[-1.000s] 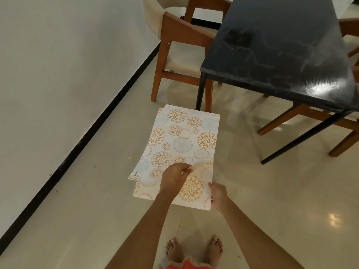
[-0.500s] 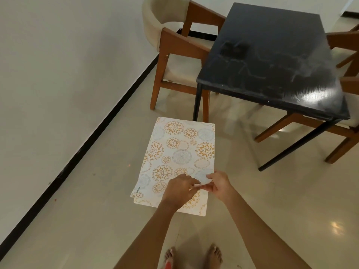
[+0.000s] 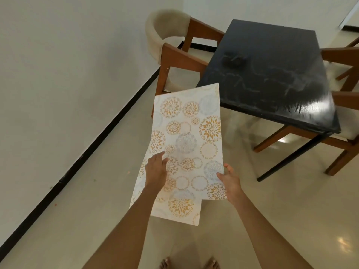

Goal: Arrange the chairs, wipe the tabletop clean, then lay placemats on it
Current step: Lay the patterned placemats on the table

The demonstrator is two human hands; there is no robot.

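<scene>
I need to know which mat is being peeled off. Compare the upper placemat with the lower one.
The upper placemat shows nearly its whole face and reaches forward over the table's near corner; the lower placemat is mostly covered, showing only along its left side and near end. The right hand pinches the upper one's right edge; the left hand lies over the left side of both. Both are white with orange and blue-grey medallions.

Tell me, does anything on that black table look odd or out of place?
Yes. A dark crumpled cloth lies on the black tabletop, amid pale smeary streaks. No placemats lie there yet; both hands hold them short of its near corner.
</scene>
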